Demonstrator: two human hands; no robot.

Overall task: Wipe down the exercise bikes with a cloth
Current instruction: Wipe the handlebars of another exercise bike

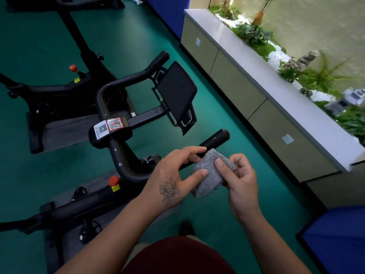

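Grey and nubbly, the folded cloth (209,173) sits between both hands, above the green floor (150,30) and just in front of the person's red-clad lap. The right hand (240,179) grips it, thumb pressed across the top of the fold and the other fingers curled round its far side. The left hand (177,175), with a flower tattoo on its back, has its fingers spread and fairly straight: the thumb tip touches the cloth's near left edge, while the forefinger reaches along its upper edge. Just beyond the left hand's fingertips, and partly hidden behind the cloth, runs the near grip of the black handlebar (214,140) of the closest exercise bike (110,155). Farther out past both hands, that bike's dark screen (176,93) stands on its bracket, and two QR stickers (109,126) sit on the handlebar clamp to the left of the hands. A red knob (114,180) shows on the frame left of the left wrist. A second bike (59,89) stands well beyond, to the left. Right of the right hand, a long low cabinet (256,95) with a white top runs along a planted bed of greenery (320,78).
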